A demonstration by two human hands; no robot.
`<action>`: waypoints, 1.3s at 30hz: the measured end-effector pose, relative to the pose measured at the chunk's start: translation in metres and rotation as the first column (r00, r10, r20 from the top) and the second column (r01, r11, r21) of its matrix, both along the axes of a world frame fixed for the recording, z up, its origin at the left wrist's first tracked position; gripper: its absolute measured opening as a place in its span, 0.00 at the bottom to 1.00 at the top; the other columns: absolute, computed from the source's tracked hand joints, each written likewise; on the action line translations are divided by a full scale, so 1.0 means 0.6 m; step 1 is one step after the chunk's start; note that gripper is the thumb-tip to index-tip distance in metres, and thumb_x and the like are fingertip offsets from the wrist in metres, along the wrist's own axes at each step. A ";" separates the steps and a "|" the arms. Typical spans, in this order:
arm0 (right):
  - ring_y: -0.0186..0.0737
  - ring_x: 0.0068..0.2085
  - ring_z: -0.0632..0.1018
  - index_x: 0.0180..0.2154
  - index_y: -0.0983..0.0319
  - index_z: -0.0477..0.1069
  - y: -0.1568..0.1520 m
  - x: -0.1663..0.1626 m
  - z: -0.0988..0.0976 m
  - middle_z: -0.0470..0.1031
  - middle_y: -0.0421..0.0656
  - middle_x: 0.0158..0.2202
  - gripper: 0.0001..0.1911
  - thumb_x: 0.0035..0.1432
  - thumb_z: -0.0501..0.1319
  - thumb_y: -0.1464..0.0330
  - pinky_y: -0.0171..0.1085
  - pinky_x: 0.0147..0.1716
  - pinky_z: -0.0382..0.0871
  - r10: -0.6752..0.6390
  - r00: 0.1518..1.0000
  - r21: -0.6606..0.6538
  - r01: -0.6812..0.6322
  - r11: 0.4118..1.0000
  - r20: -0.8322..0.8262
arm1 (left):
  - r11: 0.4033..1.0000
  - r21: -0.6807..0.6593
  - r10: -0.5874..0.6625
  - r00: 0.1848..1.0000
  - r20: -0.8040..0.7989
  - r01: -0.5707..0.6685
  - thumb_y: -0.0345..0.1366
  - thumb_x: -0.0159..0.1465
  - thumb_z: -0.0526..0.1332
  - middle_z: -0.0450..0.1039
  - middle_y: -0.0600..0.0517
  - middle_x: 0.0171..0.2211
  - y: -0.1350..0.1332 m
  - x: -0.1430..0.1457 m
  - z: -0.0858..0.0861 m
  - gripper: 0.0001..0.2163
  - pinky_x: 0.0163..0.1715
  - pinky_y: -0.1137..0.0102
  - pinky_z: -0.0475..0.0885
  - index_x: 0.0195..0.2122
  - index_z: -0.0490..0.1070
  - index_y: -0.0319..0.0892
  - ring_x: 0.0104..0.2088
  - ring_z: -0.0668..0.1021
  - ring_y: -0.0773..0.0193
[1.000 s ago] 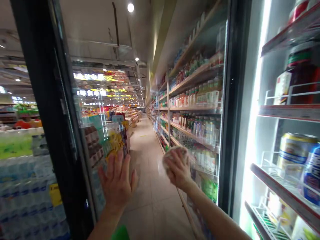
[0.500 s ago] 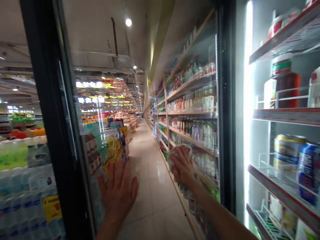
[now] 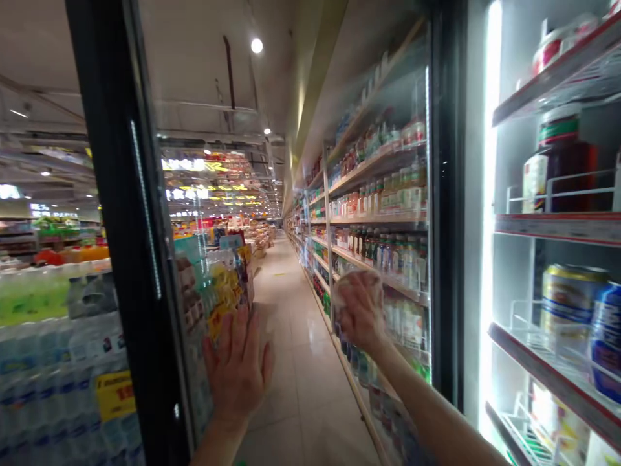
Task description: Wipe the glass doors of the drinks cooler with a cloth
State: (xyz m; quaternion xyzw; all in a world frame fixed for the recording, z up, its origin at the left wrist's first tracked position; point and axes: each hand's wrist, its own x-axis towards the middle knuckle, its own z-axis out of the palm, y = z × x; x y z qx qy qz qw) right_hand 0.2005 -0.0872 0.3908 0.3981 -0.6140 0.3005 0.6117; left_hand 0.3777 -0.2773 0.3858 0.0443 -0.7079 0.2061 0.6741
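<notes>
Supermarket aisle (image 3: 286,291) shows through a glass door (image 3: 129,213). The right hand (image 3: 359,318), fingers clutching a cloth (image 3: 374,281), has shifted rightward, covering another patch of pane; the left hand (image 3: 237,378) (empty, fingers splayed) seems flat against it.

Single head-worn view from close before a black-framed glass door (image 3: 123,213), forward along an aisle (image 3: 284,291).

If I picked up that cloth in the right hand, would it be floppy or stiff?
Probably floppy: the cloth looks bunched up under the right hand. It's likely light too, since the part I can see is hardly bigger than the hand, though it's too blurry to tell whether it's wet, which could make it heavier.
</notes>
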 end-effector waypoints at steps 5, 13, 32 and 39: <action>0.55 0.63 0.56 0.58 0.65 0.59 0.074 -0.110 0.055 0.56 0.54 0.62 0.27 0.59 0.44 0.67 0.61 0.59 0.48 -0.020 0.955 -0.515 0.177 0.839 0.297 | 1.000 0.018 0.001 1.000 -0.002 -0.001 0.33 0.59 0.58 0.51 0.44 0.63 0.005 -0.001 0.000 0.33 0.63 0.52 0.40 0.64 0.45 0.43 0.65 0.51 0.55; 0.47 0.64 0.56 0.51 0.52 0.67 -0.033 0.038 0.014 0.65 0.41 0.58 0.20 0.56 0.53 0.67 0.56 0.61 0.44 0.089 0.987 0.206 -0.060 0.977 -0.131 | 1.000 -0.021 -0.014 1.000 -0.019 0.013 0.34 0.59 0.58 0.51 0.44 0.64 0.004 -0.001 0.005 0.33 0.63 0.53 0.41 0.64 0.47 0.41 0.65 0.51 0.56; 0.51 0.64 0.55 0.58 0.61 0.59 0.066 -0.085 0.056 0.57 0.51 0.62 0.25 0.59 0.45 0.67 0.61 0.58 0.47 -0.081 0.960 -0.378 0.183 0.908 0.268 | 1.000 0.010 -0.015 1.000 -0.002 0.015 0.34 0.59 0.58 0.50 0.45 0.64 0.002 -0.001 0.002 0.33 0.63 0.52 0.40 0.64 0.45 0.44 0.65 0.51 0.54; 0.49 0.66 0.51 0.54 0.54 0.65 -0.049 0.052 0.042 0.58 0.44 0.62 0.22 0.57 0.52 0.66 0.56 0.62 0.43 0.034 0.999 0.109 -0.029 0.994 -0.041 | 1.000 -0.019 0.006 1.000 -0.013 -0.006 0.34 0.60 0.58 0.51 0.43 0.63 0.004 -0.001 0.006 0.32 0.63 0.53 0.41 0.64 0.47 0.41 0.65 0.50 0.57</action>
